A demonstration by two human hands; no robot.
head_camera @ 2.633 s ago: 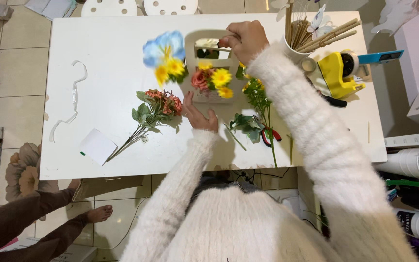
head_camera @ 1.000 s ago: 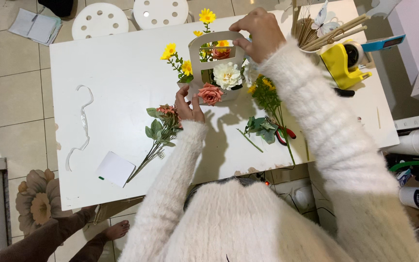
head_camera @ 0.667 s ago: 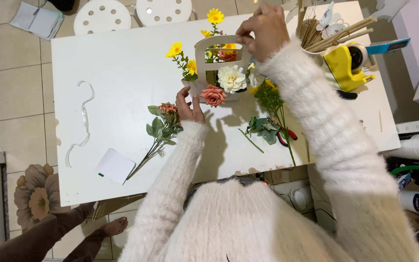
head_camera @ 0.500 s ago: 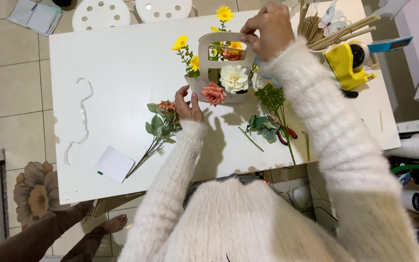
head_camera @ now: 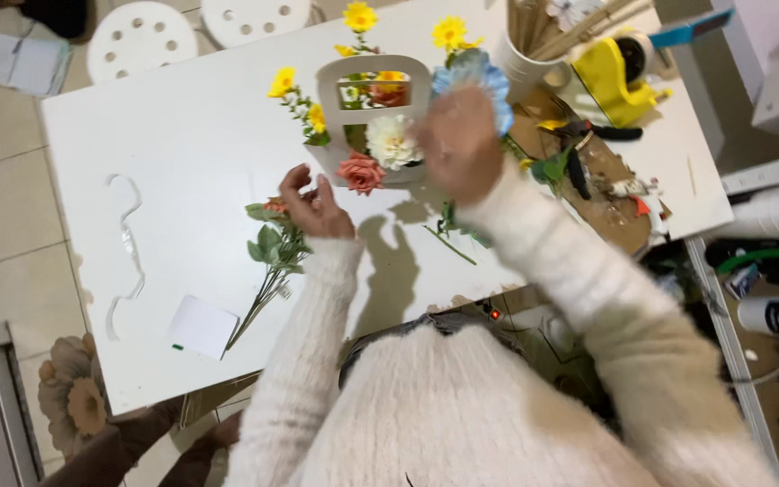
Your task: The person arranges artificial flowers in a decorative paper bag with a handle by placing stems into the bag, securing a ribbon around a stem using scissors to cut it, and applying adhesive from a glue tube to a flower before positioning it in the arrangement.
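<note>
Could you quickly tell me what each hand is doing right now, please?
Left hand: fingers loosely curled, resting by the pink rose at the white basket; grip cannot be told.
Right hand: blurred, raised, holding a blue flower.

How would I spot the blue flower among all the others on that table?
Start at the white table and find the white handled basket of flowers near its far edge. Just right of the basket handle, the right hand is raised with the blue flower behind it. It is the only blue bloom; the neighbours are yellow, cream and salmon pink.
</note>
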